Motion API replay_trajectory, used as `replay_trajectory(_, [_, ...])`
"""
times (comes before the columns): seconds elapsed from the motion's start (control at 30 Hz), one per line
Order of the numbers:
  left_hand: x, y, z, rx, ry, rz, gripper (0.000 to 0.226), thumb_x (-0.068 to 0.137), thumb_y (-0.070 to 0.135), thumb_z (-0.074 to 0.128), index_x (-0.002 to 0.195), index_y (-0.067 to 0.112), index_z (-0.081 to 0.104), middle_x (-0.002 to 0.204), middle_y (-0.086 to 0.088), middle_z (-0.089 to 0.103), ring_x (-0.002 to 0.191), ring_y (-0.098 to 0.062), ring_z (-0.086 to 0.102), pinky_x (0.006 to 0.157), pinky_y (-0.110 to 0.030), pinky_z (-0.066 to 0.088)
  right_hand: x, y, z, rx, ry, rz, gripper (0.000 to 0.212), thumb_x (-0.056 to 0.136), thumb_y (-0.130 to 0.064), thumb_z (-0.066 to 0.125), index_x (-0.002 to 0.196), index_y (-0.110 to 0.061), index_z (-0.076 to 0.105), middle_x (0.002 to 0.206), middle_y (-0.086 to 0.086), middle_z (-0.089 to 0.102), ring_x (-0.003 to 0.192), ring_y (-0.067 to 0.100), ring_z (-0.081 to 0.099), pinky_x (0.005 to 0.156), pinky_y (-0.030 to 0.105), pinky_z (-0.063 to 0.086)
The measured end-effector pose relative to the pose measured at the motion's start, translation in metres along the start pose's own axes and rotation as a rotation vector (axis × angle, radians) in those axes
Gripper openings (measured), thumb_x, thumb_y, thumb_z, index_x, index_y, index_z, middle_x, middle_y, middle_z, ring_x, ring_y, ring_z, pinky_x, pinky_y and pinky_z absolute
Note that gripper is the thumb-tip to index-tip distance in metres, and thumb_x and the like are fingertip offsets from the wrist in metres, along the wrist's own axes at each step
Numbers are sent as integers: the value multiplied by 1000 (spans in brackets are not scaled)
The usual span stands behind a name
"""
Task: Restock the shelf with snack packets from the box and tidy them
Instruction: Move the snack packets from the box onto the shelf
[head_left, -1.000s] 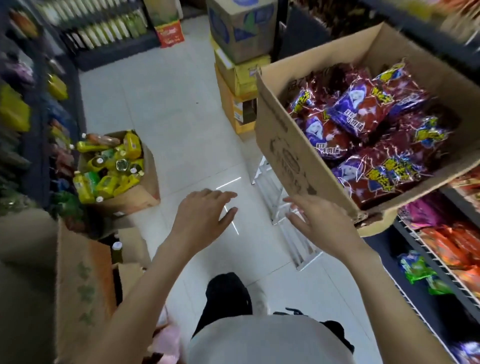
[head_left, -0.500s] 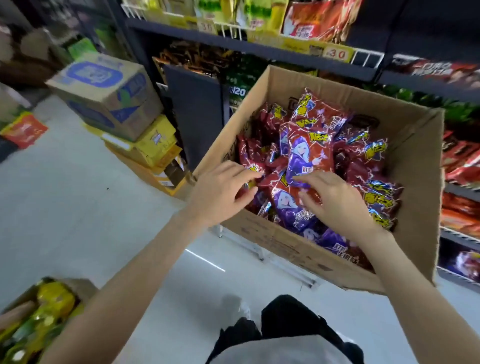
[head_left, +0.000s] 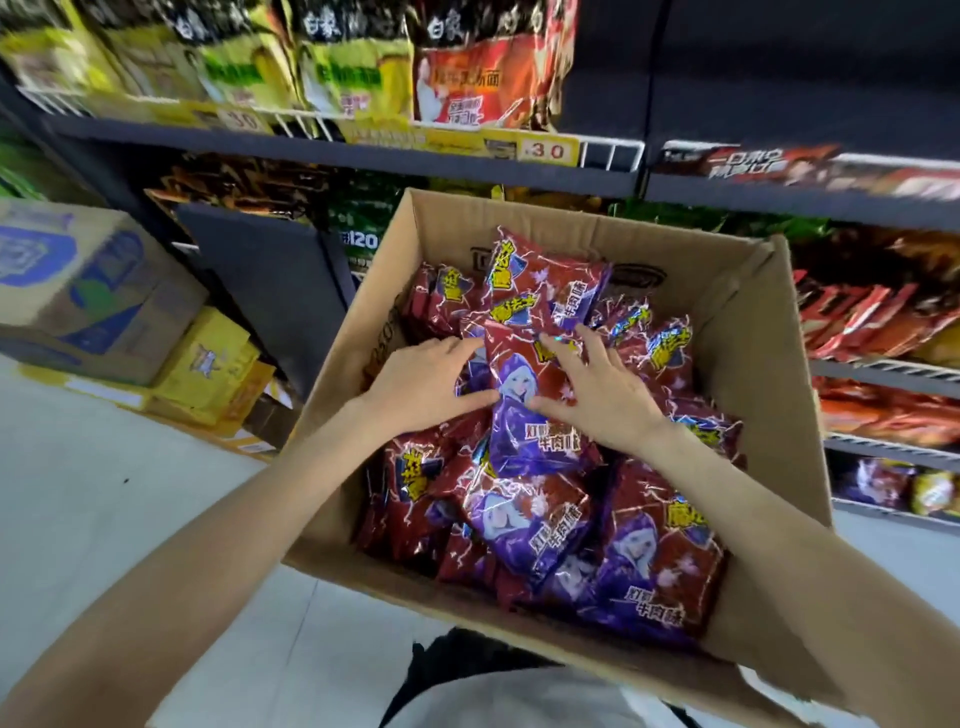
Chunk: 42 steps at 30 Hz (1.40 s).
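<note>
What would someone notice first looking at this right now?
An open cardboard box heaped with red-and-purple snack packets fills the middle, in front of the dark shelves. Both hands, the left hand and right hand, rest on either side of the top packet.

A yellow shelf price tag (head_left: 540, 150) reads ".30".

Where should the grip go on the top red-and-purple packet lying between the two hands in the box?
On its two long side edges, coming down from above. The top packet lies flat, face up, on the pile in the cardboard box, with its sides exposed; the left hand and right hand already flank them. It probably lifts straight up, clear of the neighbouring packets.
</note>
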<state>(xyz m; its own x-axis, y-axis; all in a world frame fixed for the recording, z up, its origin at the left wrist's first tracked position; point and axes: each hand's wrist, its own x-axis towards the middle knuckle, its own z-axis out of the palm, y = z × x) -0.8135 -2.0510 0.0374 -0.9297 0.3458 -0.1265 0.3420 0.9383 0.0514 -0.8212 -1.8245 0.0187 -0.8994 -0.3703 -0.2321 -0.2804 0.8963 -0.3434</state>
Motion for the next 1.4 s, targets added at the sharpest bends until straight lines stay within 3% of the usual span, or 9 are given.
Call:
replay_trajectory(0.3, [37,-10,7,-21,-39,55,76,86,67,41,144,20,29,141,1,43,126,-18,44,90,-32,47,18,4,4,185,123,99,82,80,-55,65,147,-26,28,156,5,-1,141,34,11,102,45,40])
replay_trajectory(0.47, [66,-43,11,35,-37,76,74,89,56,50,147,19,25,148,-1,33,134,-20,32,103,-34,39,22,10,-3,378,146,115,75,81,-44,70,144,-25,34,157,6,1,142,32,16,108,43,36])
replay_trajectory(0.63, [88,-44,11,4,-161,112,89,85,61,52,151,17,11,154,-5,23,139,-24,27,111,-39,30,-8,-1,9,239,455,237,50,88,-44,60,128,-15,50,131,9,43,113,26,52,72,32,50])
replay_trajectory(0.8, [93,-44,15,-73,-209,81,91,82,60,58,150,16,15,142,-12,37,131,-30,35,101,-38,37,-11,-13,18,1,221,470,63,92,-61,35,136,-17,34,113,9,58,95,30,62,73,36,46])
replay_trajectory(0.97, [90,-54,12,-239,-262,60,94,76,57,68,148,20,19,140,-7,47,130,-30,34,100,-37,35,1,-17,26,50,182,521,79,88,-69,34,148,-20,16,126,15,55,114,36,53,95,43,41])
replay_trajectory(1.17, [76,-59,-1,-590,-25,93,84,68,35,82,138,32,35,136,7,48,118,-15,51,91,-27,39,3,-14,22,466,95,526,105,71,-68,64,149,-32,4,138,20,39,129,42,36,107,51,32])
replay_trajectory(1.23, [71,-61,-5,-789,111,27,81,64,29,85,131,34,41,126,10,54,109,-10,56,91,-25,43,2,-14,13,602,115,513,111,63,-66,71,148,-33,8,132,16,46,128,35,39,103,45,36])
replay_trajectory(1.33, [67,-59,-16,-1084,253,-97,67,66,20,85,121,29,48,114,5,61,102,-9,61,88,-23,48,0,-13,1,685,156,504,105,64,-61,72,146,-25,16,130,13,50,121,26,47,96,34,39])
replay_trajectory(1.4, [65,-56,-23,-1065,298,-113,48,74,23,80,114,24,55,108,8,64,99,-6,61,85,-12,45,2,-11,-2,677,92,520,97,70,-56,72,145,-18,22,135,13,48,121,25,49,98,33,40])
